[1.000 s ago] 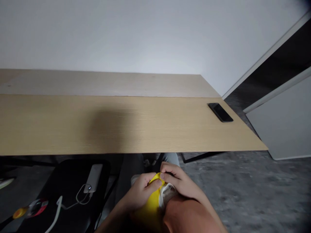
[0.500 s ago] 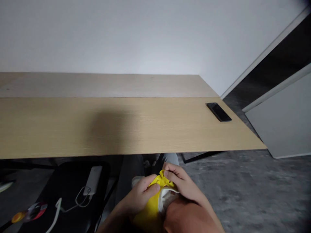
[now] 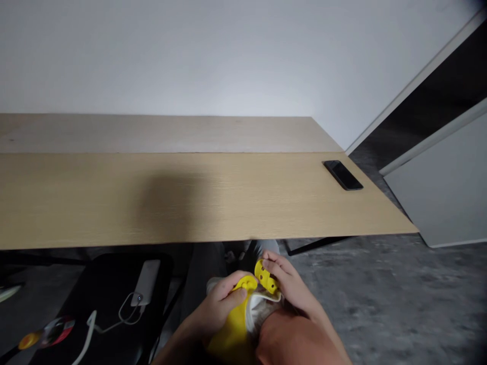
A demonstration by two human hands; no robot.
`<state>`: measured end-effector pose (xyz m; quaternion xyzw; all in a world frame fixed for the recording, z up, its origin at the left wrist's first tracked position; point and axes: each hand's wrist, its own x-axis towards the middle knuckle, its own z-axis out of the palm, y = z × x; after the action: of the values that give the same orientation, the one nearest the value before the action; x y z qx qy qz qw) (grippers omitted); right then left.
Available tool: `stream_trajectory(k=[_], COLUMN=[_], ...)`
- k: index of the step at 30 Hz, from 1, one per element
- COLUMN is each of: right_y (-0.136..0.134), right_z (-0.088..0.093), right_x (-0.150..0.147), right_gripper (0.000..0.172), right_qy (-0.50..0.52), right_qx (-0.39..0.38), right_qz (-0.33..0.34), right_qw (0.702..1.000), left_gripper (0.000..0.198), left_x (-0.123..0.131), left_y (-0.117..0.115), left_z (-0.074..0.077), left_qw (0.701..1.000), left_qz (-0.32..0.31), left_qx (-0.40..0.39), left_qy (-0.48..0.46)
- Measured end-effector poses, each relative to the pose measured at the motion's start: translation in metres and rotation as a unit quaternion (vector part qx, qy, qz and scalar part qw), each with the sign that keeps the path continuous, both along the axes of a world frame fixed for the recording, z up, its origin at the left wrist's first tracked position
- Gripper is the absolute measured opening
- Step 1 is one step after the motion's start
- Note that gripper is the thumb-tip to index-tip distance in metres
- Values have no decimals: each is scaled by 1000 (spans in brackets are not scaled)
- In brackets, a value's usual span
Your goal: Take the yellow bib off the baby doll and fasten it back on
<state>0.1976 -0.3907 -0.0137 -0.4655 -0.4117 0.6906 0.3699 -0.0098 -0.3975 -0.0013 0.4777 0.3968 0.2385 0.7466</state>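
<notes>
Low in the view, below the desk's front edge, both my hands work on a yellow piece of clothing with a white lining (image 3: pixel 233 324) in my lap. My left hand (image 3: pixel 220 304) pinches its yellow edge near the top. My right hand (image 3: pixel 291 289) grips a yellow strap with round snap holes (image 3: pixel 266 276) and holds it pulled up and apart from the other edge. Fingers of both hands are curled closed on the fabric. My orange sleeve (image 3: pixel 300 339) covers part of the garment.
A long light wooden desk (image 3: pixel 190 197) spans the view, with a black phone (image 3: pixel 342 175) near its right end. At my left a black chair seat (image 3: pixel 110 304) holds a white power bank (image 3: pixel 145 281) with a cable. Grey floor lies to the right.
The two yellow edges were pinched together a second ago; now my right hand has pulled the snap strap up and away, opening the fastening. The left hand stays on the other edge.
</notes>
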Motion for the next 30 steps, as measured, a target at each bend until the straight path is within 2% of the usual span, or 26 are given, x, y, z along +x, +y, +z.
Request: stream_trajectory(k=[3, 6, 9, 12, 14, 17, 19, 21, 24, 25, 27, 30], right_y=[2, 4, 4, 0, -6, -16, -24, -31, -39, -41, -44, -48], right_z=[0, 2, 3, 2, -1, -8, -14, -18, -20, -19, -17, -19], right_x=[0, 1, 7, 16, 20, 25, 28, 33, 41, 45, 51, 57], right_gripper=[39, 41, 41, 40, 40, 42, 42, 43, 68, 71, 64, 57], right_qy=[-14, -20, -14, -29, -55, -127, -168, -174, -152, -151, -162, -194], right_qx=[16, 18, -3, -6, -6, 10, 17, 11, 4, 3, 2, 17], right_qz=[4, -6, -79, -140, -188, -275, -300, -267, -135, -86, -19, 32], right_qw=[1000, 1000, 997, 990, 981, 953, 939, 948, 979, 985, 987, 980], left_gripper=[25, 25, 26, 17, 14, 11, 13, 20, 34, 37, 43, 58], left_x=[-1, -2, -7, -15, -21, -29, -34, -39, -46, -48, -51, -52], left_y=[4, 5, 4, 3, 4, 9, 13, 16, 17, 17, 15, 11], left_z=[-1, -3, -8, -15, -17, -15, -11, -9, -10, -12, -16, -26], left_qw=[1000, 1000, 996, 994, 993, 991, 988, 985, 981, 979, 979, 984], left_qz=[3, 15, 16, -19, -16, -18, -44, -70, -101, -108, -113, -98], left_qx=[-15, 2, 35, 54, 58, 88, 122, 148, 165, 167, 165, 147], left_qy=[-8, 27, 76, 97, 100, 104, 88, 59, 36, 34, 27, 29])
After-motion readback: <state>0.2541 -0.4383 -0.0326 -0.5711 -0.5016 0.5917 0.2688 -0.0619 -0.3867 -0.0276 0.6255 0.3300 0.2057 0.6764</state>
